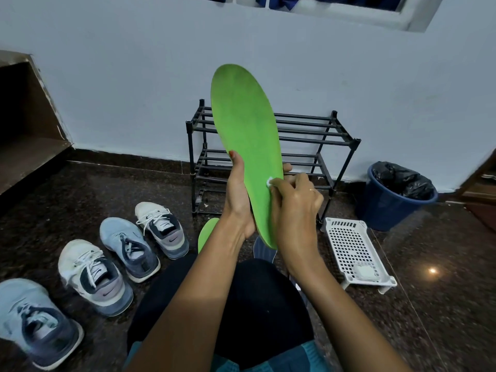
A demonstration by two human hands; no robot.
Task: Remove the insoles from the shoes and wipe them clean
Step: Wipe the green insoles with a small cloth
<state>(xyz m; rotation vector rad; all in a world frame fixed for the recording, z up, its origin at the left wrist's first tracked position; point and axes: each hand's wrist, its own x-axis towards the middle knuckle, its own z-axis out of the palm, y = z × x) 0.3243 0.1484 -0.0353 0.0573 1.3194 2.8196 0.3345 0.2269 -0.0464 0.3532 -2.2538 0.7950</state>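
Note:
A bright green insole (245, 135) stands upright in front of me, toe end up. My left hand (237, 194) grips its lower part from the left, thumb along the edge. My right hand (294, 202) pinches a small white wipe (270, 181) and presses it against the insole's right side. A second green insole (205, 233) lies on the floor behind my left wrist. A dark blue insole (261, 249) shows partly below the held one. Several sneakers (161, 229) stand in a row on the floor at the left.
A black two-tier shoe rack (316, 135) stands against the wall behind the insole. A white perforated basket (354, 253) holding a white wad lies on the floor at the right. A blue bin (386, 210) with a black liner stands further right. Steps rise at the far left.

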